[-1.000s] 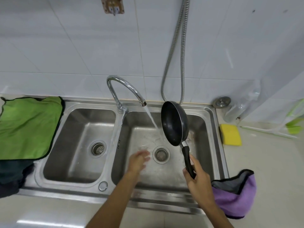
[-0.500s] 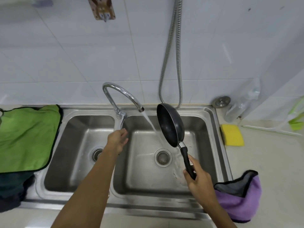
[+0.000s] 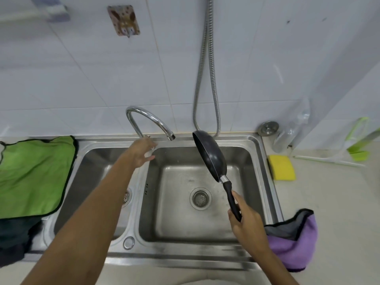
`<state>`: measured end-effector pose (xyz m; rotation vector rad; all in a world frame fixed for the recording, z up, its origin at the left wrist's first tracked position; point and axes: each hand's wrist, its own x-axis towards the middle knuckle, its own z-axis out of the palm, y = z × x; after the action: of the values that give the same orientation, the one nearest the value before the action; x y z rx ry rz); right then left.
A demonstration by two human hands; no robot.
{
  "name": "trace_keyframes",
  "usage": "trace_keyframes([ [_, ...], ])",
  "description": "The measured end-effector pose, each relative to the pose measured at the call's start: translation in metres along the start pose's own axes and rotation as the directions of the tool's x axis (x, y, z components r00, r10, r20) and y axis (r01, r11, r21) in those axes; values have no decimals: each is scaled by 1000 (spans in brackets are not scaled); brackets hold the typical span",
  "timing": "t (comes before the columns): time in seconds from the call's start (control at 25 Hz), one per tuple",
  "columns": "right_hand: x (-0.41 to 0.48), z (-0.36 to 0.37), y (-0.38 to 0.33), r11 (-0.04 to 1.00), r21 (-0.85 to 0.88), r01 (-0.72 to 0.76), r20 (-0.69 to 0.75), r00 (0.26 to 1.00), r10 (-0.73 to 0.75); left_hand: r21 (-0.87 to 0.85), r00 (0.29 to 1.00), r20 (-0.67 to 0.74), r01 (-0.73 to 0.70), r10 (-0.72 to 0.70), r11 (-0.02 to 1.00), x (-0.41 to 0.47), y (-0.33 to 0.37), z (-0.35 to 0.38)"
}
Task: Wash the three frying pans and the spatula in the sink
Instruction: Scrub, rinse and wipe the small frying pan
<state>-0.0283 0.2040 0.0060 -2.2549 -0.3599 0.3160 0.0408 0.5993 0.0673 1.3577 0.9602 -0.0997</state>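
Note:
A small black frying pan (image 3: 210, 155) is held tilted on edge over the right basin of the steel double sink (image 3: 256, 153), its inside facing left. My right hand (image 3: 245, 221) grips the pan's black handle. My left hand (image 3: 143, 152) rests at the base of the chrome tap (image 3: 148, 118), its fingers around the tap's lever, most of which is hidden under the hand. No water comes from the spout. The other pans and the spatula are out of view.
A green cloth (image 3: 35, 173) lies left of the sink over a dark one. A yellow sponge (image 3: 281, 167), a metal sink plug (image 3: 268, 127) and a clear bottle (image 3: 292, 132) sit at right. A purple-grey cloth (image 3: 294, 243) hangs at the sink's front right corner. A shower hose (image 3: 207, 79) hangs behind.
My left hand rose from the right basin's floor to the tap's base. The water stream has stopped. The pan stays held over the right basin.

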Motion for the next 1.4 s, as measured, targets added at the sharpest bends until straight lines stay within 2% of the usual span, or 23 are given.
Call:
trace_keyframes([
  [0.08,-6,0,1,995,-95,41,-4,999,-42,67,999,24,-32,31,997,-20,-26,6],
  [0.2,-16,3,2,956,-282,85,-2,996,-89,122,990,125,52,-68,991,-53,-81,23],
  [0.36,-25,18,14,946,-322,27,61,998,-8,74,964,197,169,-181,983,-90,-136,42],
  [0.48,-31,20,11,976,-220,-3,102,994,26,112,955,236,154,-177,982,-113,-151,62],
  [0.72,-30,1,-38,991,132,24,-33,999,-20,84,918,382,86,-112,993,-154,-139,118],
  [0.8,-35,3,-48,972,233,8,-53,999,5,9,891,444,106,-99,994,-166,-136,137],
  [0.96,-48,9,-42,953,293,-72,-43,995,88,-196,902,390,278,-186,940,-176,-147,159],
  [1.12,-52,11,-28,983,158,-91,75,994,80,-263,936,278,292,-218,920,-166,-168,169],
  [1.28,-57,2,-15,1000,14,20,238,971,-23,-332,899,282,419,-335,845,-158,-188,166],
  [1.36,-58,-7,-2,999,-19,34,236,971,-28,-353,894,245,444,-376,824,-154,-197,159],
  [1.4,-59,-11,10,997,-77,17,172,985,-3,-353,906,204,422,-371,835,-152,-201,156],
])
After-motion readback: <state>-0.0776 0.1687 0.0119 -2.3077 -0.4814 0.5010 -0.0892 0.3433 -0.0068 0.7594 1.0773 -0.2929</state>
